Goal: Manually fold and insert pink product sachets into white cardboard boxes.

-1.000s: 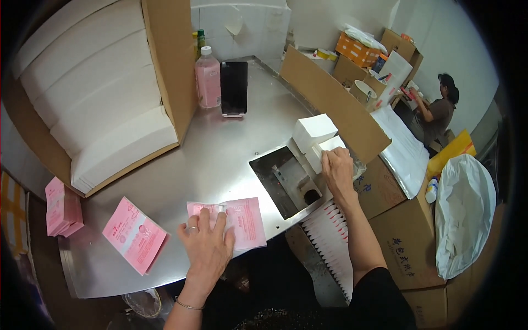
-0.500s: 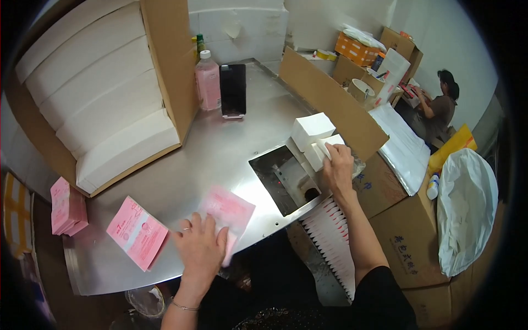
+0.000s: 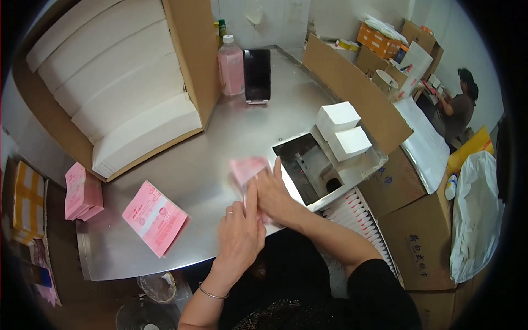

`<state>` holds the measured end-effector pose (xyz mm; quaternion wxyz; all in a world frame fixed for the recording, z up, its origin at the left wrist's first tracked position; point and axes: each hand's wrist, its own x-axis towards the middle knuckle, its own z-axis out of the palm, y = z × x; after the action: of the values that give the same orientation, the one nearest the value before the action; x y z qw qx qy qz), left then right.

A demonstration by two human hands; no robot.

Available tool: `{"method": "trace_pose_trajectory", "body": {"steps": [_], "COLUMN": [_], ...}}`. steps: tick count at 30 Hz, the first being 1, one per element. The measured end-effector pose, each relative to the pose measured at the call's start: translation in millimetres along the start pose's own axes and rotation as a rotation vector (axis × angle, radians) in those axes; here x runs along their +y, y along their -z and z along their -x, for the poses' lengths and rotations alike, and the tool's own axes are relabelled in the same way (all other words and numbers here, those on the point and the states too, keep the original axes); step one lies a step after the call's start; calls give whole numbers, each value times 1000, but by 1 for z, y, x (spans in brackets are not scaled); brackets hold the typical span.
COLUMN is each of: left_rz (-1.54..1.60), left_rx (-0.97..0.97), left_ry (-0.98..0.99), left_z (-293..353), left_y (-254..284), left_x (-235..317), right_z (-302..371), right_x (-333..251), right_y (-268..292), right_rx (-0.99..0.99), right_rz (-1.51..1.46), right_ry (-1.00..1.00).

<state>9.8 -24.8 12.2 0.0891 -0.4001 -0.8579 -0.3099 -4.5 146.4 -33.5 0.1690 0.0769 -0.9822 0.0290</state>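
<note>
My left hand [image 3: 240, 231] and my right hand [image 3: 275, 197] meet near the front edge of the metal table. Between them is a pink printed wrapper [image 3: 248, 168], slightly blurred; its far end shows beyond my fingers and the rest lies under them. My left fingers close on its near part. The right hand bends over its middle with one finger raised, and the other fingertips are hidden. To the left lies a flat stack of pink wrappers [image 3: 155, 217]. Two piles of folded white tissues [image 3: 352, 142] stand to the right, beyond a dark rectangular opening [image 3: 302, 168].
A large carton [image 3: 190, 60] packed with white tissue blocks stands at left, with more pink stacks [image 3: 82, 192] beside it. A phone [image 3: 257, 76] and a pink bottle [image 3: 231, 66] stand at the back. Cardboard cartons [image 3: 418, 242] and a white bag [image 3: 477, 217] line the right; a person [image 3: 461, 104] sits beyond.
My right hand has left the white tissue piles and come over to the pink wrapper, joining my left hand. Whatever it carried from there is hidden now. The view has shifted a little.
</note>
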Motion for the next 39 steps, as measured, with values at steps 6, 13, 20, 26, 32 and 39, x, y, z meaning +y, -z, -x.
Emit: {"method": "trace_pose_trajectory", "body": {"steps": [6, 13, 20, 26, 32, 39], "left_rz": [-71, -275, -471, -152, 88, -174], "left_rx": [-4, 396, 20, 147, -151, -43], "left_ry": [-19, 175, 433, 303, -144, -63], "left_z": [32, 50, 65, 38, 2, -3], "left_y": [32, 60, 80, 85, -27, -8], "left_x": [-35, -97, -122, -82, -17, -17], "right_z": [34, 54, 78, 77, 72, 60], "right_x": [96, 88, 152, 158, 134, -10], "right_y": [-16, 70, 68, 78, 55, 38], "right_rx": [111, 139, 349, 407, 471, 114], "right_rz": [-277, -96, 400, 172, -50, -167], "right_ry": [-384, -434, -480, -474, -319, 221]}}
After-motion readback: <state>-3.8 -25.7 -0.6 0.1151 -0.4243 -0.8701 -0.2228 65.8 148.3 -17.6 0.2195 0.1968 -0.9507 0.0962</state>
